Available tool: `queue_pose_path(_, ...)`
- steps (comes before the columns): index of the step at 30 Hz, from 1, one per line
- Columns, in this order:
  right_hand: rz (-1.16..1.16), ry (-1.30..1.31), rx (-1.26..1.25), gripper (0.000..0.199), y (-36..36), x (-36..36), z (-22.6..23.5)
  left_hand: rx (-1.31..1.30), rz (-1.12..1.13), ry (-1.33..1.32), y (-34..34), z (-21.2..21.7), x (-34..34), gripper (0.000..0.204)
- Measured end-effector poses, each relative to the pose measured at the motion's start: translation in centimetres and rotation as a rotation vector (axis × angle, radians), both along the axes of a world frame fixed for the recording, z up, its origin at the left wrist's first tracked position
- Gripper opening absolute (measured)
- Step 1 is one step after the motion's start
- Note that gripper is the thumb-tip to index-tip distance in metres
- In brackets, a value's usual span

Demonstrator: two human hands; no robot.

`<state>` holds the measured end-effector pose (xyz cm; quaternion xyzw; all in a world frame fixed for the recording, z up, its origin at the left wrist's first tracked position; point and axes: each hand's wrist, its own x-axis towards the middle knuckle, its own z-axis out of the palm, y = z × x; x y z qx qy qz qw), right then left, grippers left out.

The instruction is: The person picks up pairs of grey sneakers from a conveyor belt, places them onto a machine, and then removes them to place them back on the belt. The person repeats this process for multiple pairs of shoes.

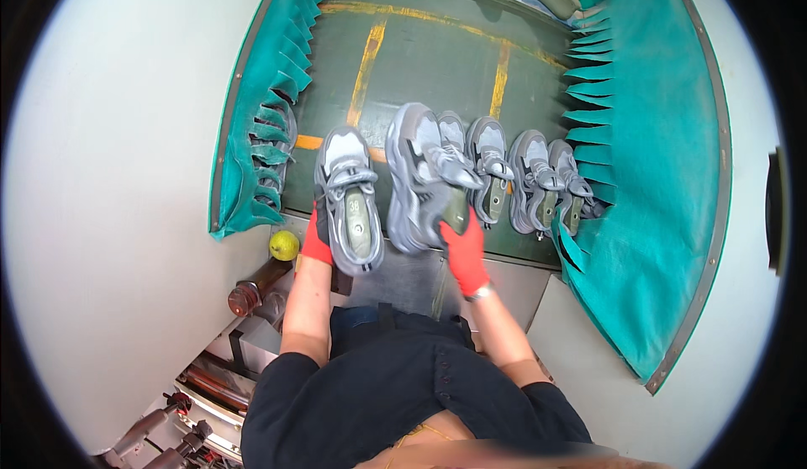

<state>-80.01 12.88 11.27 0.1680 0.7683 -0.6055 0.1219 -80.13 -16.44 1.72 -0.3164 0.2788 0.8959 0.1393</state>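
My left hand [317, 238], in a red glove with a dark palm, grips the side of a grey sneaker [343, 151]. A dark green shoe last [359, 238] fills that sneaker, its sole turned down. Another grey sneaker [405, 192] is tilted on its side, showing its chunky pale sole edge. My right hand [466, 255], also gloved in red, is closed round its heel, where a green last sticks out. Both held sneakers are raised over the near edge of the green belt [437, 57]. The right hand's fingertips are partly hidden behind the heel.
Several grey sneakers [531, 179] with lasts stand in a row on the belt at right. Teal strip curtains [656, 166] flank the belt, and more shoes show behind the left curtain [252, 133]. A yellow-green ball-like object [284, 245] and a brown bottle [244, 298] lie lower left.
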Motion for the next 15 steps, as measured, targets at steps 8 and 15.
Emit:
queue_pose_path(8, 0.442, -0.144, 0.457, 0.089, -10.3, -1.8, -9.3, -1.282, -0.182, 0.065, -7.4, -13.4, -8.1, 0.047)
queue_pose_path(15, 0.066, 0.072, 0.26, 0.066, -2.3, 0.0, -7.3, -1.216, 0.097, 0.196, -1.4, -1.7, -5.5, 0.047)
